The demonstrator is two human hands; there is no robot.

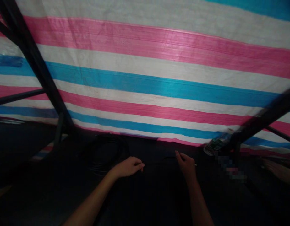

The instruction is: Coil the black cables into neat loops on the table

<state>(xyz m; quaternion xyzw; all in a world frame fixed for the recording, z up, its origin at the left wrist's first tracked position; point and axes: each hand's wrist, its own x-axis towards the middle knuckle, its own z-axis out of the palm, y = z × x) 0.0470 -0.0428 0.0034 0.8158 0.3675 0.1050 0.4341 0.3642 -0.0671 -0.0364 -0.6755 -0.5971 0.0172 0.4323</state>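
My left hand (132, 167) is closed in a pinch over the dark surface. A thin black cable (156, 164) runs from its fingertips across to my right hand (186, 164), which is closed round it. Past the right hand's outer edge a small pale tip shows; I cannot make out what it belongs to. Another short dark strand curves out near the right fingertips. Behind and left of my left hand lies a coil of black cable (126, 147), hard to see in the gloom.
A clear plastic bottle (216, 145) lies at the back right, by a dark metal post (260, 127). Another slanted post (38, 67) stands at left. Striped sheeting (159, 84) hangs behind the dark work surface (147, 146). Someone else's hand (280, 171) rests at far right.
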